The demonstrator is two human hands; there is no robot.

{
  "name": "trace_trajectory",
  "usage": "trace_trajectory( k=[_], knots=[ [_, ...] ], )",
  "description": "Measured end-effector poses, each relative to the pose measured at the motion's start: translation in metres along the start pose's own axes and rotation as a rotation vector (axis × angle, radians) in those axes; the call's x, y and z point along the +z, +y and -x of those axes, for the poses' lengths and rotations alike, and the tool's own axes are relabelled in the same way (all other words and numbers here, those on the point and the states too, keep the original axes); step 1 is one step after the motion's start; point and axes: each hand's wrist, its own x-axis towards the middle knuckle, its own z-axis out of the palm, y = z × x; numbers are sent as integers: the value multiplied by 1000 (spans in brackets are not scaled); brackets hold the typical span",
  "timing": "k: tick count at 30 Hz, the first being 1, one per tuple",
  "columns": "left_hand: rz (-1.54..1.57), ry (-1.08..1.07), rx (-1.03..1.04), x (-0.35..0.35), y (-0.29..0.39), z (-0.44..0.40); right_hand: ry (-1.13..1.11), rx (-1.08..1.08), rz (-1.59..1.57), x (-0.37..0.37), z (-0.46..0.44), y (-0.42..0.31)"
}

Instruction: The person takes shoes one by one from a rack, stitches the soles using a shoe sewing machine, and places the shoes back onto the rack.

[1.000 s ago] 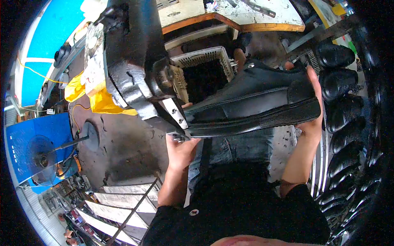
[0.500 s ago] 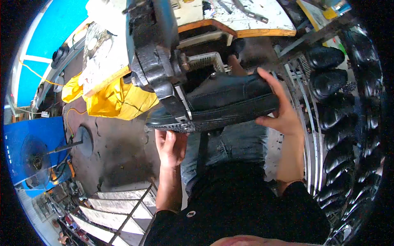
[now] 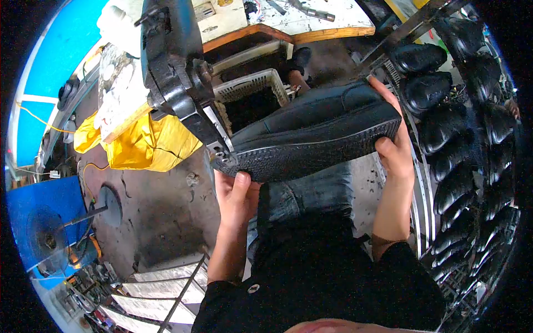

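Observation:
A black shoe (image 3: pixel 311 145) lies on its side between my hands, its ridged sole turned toward me. My left hand (image 3: pixel 236 194) grips the toe end from below, with the thumb on the sole. Around the heel my right hand (image 3: pixel 393 141) is closed, thumb on the sole and a finger over the top edge. The dark machine head (image 3: pixel 180 83) reaches down to the toe, and its metal arm (image 3: pixel 219 130) meets the shoe just above my left hand. The fingers behind the shoe are hidden.
Behind the shoe is a pale crate (image 3: pixel 252 89) with dark contents. Rows of black shoes (image 3: pixel 444 150) stand on a rack at the right. A yellow sheet (image 3: pixel 147 145), a fan (image 3: pixel 47 238) and white shelf boards (image 3: pixel 161 288) are at the left. Another person's foot shows near the workbench (image 3: pixel 333 34).
The shoe first shifted left past the machine arm, then back so its toe sits at the arm. Its sole has tilted more toward me, and my right thumb now rests on it.

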Motion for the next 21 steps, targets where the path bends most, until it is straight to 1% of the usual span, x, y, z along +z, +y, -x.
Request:
trace_trajectory(
  k=[4, 6, 7, 8, 9, 11, 12, 13, 15, 17, 18, 19, 21],
  knots=[
    [-22, 10, 9, -2, 6, -2, 6, -46, 18, -2, -3, 9],
    [-34, -26, 77, 3, 8, -8, -6, -151, 156, -13, -5, 23],
    [-40, -18, 78, 5, 10, -10, -10, -146, 148, -15, -6, 26],
    [-71, -56, 88, 7, 11, -12, -17, -152, 127, -17, -6, 28],
    [-103, -95, 96, 9, 12, -14, -17, -165, 153, -22, -6, 32],
    [-137, -93, 89, 14, 14, -18, -15, -191, 204, -32, -6, 41],
    [-203, -71, 89, 21, 15, -21, 54, -158, 104, -32, -5, 41],
    [-268, -50, 88, 28, 15, -25, 49, -190, 147, -31, -6, 39],
    [-243, -39, 92, 35, 13, -29, 42, -254, 232, -28, -8, 33],
    [-211, -39, 79, 25, 11, -29, 82, -212, 116, -23, -11, 31],
    [-225, 58, 18, 12, 11, -22, 95, -197, 75, -19, -13, 30],
    [-230, 61, 19, 6, 10, -18, 68, -216, 88, -12, -17, 24],
    [-300, 169, -25, 0, 10, -15, 34, -242, 97, -9, -24, 21]
  ],
)
